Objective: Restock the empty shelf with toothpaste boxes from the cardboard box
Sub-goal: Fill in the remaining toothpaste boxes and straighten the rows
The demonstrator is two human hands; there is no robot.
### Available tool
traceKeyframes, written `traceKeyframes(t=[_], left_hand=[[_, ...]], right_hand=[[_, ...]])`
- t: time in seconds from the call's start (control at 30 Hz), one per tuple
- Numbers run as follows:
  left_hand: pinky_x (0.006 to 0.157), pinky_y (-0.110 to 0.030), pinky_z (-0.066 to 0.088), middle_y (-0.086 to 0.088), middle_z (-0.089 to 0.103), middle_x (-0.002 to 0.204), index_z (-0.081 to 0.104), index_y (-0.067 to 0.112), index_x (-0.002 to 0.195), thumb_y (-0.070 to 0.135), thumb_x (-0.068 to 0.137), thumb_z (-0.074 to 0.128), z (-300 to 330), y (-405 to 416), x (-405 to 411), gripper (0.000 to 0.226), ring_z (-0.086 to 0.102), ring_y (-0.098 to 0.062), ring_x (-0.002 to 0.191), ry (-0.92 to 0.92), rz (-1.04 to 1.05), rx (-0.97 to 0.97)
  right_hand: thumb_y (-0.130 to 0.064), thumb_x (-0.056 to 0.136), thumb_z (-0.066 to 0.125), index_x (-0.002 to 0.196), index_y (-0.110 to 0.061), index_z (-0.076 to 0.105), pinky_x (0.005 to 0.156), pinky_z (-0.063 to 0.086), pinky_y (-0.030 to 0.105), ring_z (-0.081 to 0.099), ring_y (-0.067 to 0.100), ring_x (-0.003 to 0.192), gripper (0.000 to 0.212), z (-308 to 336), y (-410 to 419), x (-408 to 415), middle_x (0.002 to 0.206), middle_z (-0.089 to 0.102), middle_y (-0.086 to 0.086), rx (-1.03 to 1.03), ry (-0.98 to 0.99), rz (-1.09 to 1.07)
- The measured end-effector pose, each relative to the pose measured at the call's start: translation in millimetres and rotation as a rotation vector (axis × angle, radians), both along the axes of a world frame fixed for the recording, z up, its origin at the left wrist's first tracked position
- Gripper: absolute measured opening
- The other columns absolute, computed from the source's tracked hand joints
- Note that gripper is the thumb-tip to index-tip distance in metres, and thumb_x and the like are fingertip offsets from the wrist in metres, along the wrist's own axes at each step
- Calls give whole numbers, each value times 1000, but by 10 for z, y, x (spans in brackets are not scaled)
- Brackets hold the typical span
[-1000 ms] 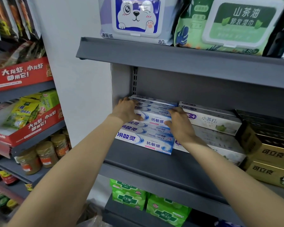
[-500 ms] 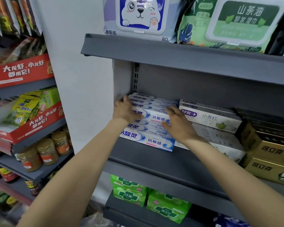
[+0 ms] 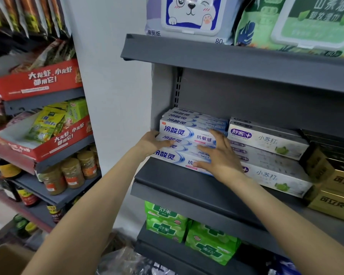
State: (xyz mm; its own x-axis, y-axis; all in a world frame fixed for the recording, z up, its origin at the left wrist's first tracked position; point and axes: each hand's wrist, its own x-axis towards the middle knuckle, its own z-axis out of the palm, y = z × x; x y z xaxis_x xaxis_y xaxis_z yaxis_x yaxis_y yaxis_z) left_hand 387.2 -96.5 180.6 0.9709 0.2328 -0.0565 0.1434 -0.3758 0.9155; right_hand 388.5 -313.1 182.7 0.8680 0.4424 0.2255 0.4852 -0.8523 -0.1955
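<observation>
We square the blue-and-white toothpaste boxes (image 3: 187, 133), stacked at the left end of the grey shelf (image 3: 179, 187), best by pressing evenly with our left hand (image 3: 154, 142) cupping their end and right hand (image 3: 218, 155) flat, fingers spread, gripping nothing.

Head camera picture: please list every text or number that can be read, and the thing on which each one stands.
"冷酸灵 抗敏感": blue toothpaste boxes, both hands on them.
"舒客+ 小苏打": white toothpaste boxes.
"可立克": gold boxes.
"大龙虾, 小龙虾 都用它!": red trays.
"80": cat wipes pack.
"山茶油 卸妆湿巾": green wipes pack.
"舒莱": green packs.
Jar labels: too blurred.
</observation>
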Motion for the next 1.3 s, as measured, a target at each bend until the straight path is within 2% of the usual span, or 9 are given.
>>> traceKeyframes(t=[0.17,0.27,0.4,0.53,0.83,0.93,1.0,1.1,1.3], left_hand=[[81,-27,46,-7,64,116,56,11,114,31,78,76,60,-11,61,46,61,-22,98,35,40,181],[92,-30,43,-12,51,130,41,7,134,27,76,75,149,-77,119,70,53,-27,116,-98,120,401],[92,-30,41,-17,53,128,39,-2,132,30,91,55,337,-186,266,54,53,-29,115,-118,192,208],[99,-26,37,-13,59,124,51,-2,126,34,90,61,332,-231,468,52,53,-27,117,-104,213,50],[102,-26,40,-9,62,117,53,-2,124,35,74,78,358,-122,673,67,57,-24,112,-7,146,75],[96,-29,40,-10,57,116,51,0,120,35,79,74,503,-150,698,59,53,-27,116,64,101,161],[88,-28,41,-8,54,105,53,6,113,39,79,72,555,-173,712,50,54,-25,102,87,81,247],[88,-28,45,-7,58,94,56,10,87,41,76,75,509,-162,774,38,59,-23,94,72,59,285],[69,-27,41,-4,54,74,56,8,82,49,78,70,521,-168,814,44,53,-19,72,63,41,424]], right_hand=[[-49,85,59,142,-33,39,118,13,35,-12,14,145,62,-36,7,-22,157,-12,-9,38,31,19],[-44,82,67,147,-34,23,117,13,32,-5,15,146,80,-19,-23,-68,157,-12,-6,312,95,-49],[-43,78,71,150,-15,13,113,23,34,19,25,143,97,146,-118,97,155,20,9,519,161,-170],[-46,76,72,150,-9,16,109,29,30,33,23,138,100,251,-170,251,151,33,7,406,262,-113],[-33,87,64,134,0,41,96,34,27,43,28,125,62,235,-126,334,133,51,17,307,111,-128],[-33,87,64,136,-1,40,100,31,26,38,27,129,63,239,-133,353,137,46,15,284,95,-112],[-32,87,64,140,-1,36,104,24,22,32,24,135,67,247,-154,364,144,37,13,239,65,-98],[-31,88,63,145,-3,28,112,15,21,22,21,142,72,260,-162,377,154,22,7,147,38,-61],[-31,90,61,147,-6,24,114,20,29,24,23,141,72,326,-60,414,154,25,7,-16,10,-53]])
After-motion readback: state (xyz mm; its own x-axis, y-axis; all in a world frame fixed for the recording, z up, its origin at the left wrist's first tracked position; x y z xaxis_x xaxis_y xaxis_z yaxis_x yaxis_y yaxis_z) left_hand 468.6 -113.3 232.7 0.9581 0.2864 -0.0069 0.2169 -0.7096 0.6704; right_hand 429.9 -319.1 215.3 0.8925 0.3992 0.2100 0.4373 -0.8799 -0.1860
